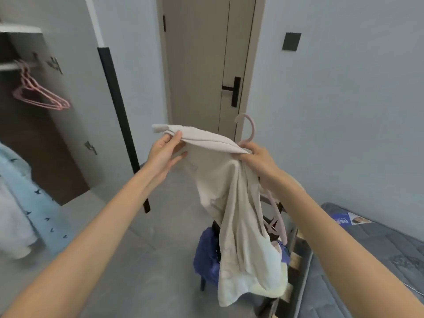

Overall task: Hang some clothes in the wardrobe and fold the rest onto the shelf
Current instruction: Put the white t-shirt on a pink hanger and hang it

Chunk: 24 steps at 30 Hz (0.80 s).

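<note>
A cream garment (231, 203) hangs in mid-air in front of me, partly draped over a pink hanger (249, 129) whose hook rises above it. My right hand (259, 161) grips the hanger's neck together with the cloth. My left hand (166, 154) holds the garment's upper left edge between thumb and fingers. The hanger's lower arm (278, 216) shows to the right of the cloth. The open wardrobe (34, 134) is at the left, with empty pink hangers (39, 92) on its rail.
A chair (284, 271) below the garment carries a blue cloth (206, 255) and other clothes. A light blue patterned garment (29, 203) hangs at the far left. A closed door (206, 65) lies ahead, and a grey mattress (367, 260) is at the right.
</note>
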Each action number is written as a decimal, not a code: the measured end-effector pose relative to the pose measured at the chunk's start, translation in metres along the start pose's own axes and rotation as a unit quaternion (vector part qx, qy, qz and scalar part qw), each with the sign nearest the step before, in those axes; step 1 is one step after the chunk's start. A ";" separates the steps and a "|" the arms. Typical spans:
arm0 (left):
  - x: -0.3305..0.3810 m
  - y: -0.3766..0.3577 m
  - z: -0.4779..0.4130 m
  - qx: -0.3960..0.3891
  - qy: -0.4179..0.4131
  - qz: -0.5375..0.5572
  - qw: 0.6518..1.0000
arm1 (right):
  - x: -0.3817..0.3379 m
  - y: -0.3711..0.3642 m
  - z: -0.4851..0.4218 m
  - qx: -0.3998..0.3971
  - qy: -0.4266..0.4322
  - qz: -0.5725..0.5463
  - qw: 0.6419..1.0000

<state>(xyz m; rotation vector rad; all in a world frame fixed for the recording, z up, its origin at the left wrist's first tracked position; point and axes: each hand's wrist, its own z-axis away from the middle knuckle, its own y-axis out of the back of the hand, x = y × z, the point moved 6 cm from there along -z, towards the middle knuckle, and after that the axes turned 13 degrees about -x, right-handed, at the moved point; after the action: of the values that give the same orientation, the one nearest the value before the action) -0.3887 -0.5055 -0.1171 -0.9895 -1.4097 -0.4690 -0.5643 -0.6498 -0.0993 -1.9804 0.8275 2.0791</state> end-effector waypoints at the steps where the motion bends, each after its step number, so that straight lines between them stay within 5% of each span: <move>1: 0.001 0.016 0.010 0.014 0.014 -0.016 1.000 | -0.003 -0.015 -0.005 -0.024 -0.010 -0.005 1.000; 8: -0.008 0.087 0.095 -0.095 0.164 -0.274 0.943 | -0.021 -0.112 -0.035 -0.074 -0.057 -0.103 0.990; 16: -0.030 0.112 0.166 -0.175 0.224 -0.401 0.871 | -0.059 -0.185 -0.050 -0.097 -0.093 -0.292 0.947; 24: -0.002 0.152 0.188 0.029 0.185 -0.506 0.842 | -0.079 -0.221 -0.068 -0.146 -0.101 -0.270 0.946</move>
<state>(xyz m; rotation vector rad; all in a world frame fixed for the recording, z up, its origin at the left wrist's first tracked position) -0.3811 -0.2740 -0.1876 0.0086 -1.4819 -1.3042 -0.3921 -0.4775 -0.0841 -1.8002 -0.0723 2.0871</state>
